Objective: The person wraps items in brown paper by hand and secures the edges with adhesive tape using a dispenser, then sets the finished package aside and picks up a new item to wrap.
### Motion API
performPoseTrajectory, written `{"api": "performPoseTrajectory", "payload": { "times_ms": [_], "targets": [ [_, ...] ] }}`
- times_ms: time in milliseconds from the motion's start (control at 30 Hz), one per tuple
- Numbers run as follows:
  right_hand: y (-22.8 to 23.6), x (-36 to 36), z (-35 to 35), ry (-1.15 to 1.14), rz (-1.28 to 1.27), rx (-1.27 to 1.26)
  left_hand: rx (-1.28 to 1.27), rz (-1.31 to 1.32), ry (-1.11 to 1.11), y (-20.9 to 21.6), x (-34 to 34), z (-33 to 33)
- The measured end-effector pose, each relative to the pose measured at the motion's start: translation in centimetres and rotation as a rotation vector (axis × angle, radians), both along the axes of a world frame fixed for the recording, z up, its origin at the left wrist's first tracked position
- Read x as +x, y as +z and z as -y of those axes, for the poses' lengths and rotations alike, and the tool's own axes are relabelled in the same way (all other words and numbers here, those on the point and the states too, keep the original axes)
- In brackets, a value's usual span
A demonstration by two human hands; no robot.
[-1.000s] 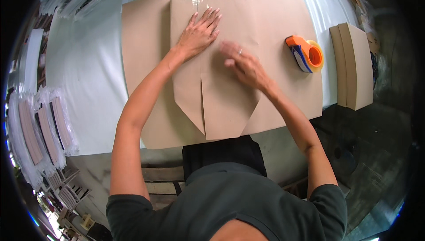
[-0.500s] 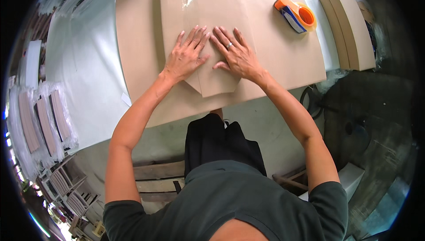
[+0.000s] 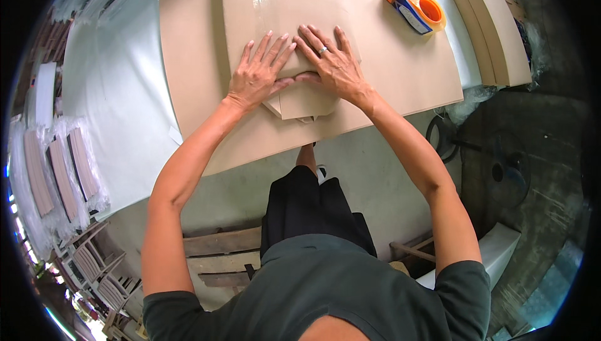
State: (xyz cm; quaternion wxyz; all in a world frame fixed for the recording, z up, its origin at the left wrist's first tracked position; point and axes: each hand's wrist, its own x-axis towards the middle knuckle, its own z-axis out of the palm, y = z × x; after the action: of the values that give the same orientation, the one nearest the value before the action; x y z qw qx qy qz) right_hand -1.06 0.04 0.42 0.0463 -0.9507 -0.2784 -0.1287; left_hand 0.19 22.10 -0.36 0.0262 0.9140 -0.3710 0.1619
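A brown cardboard carton lies on a flat cardboard sheet, with a shiny strip of clear tape along its top. My left hand rests on its near left edge, fingers spread. On the near right edge lies my right hand, a ring on one finger, its fingers also apart. Both thumbs point inward and nearly meet over the fold of the near end flap, which bends down toward me. Neither hand grasps anything. An orange and blue tape dispenser sits on the sheet, right of the carton.
The pale table extends left, with plastic-wrapped stacks of boards at its edge. Folded cardboard pieces stand at the far right. Behind me is a wooden bench; a dark fan stands on the right.
The carton's end flap has folded further down under my hands. Both thumbs have come closer together along the fold.
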Motion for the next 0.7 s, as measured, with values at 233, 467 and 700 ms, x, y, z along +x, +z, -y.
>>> {"api": "performPoseTrajectory", "payload": {
  "times_ms": [233, 467, 700],
  "targets": [
    [1.7, -5.5, 5.1, -0.4, -0.09, 0.783, -1.303, -0.482, 0.604, 1.0, -3.3, -6.2],
    [1.3, -5.8, 1.8, -0.883, -0.742, 1.308, -2.122, -2.006, -0.058, -4.8, -5.0, -9.4],
    [-0.1, -3.5, 1.0, -0.816, -0.755, 1.729, -1.987, -1.756, 0.51, -0.8, -3.7, -4.3]
  ]
}}
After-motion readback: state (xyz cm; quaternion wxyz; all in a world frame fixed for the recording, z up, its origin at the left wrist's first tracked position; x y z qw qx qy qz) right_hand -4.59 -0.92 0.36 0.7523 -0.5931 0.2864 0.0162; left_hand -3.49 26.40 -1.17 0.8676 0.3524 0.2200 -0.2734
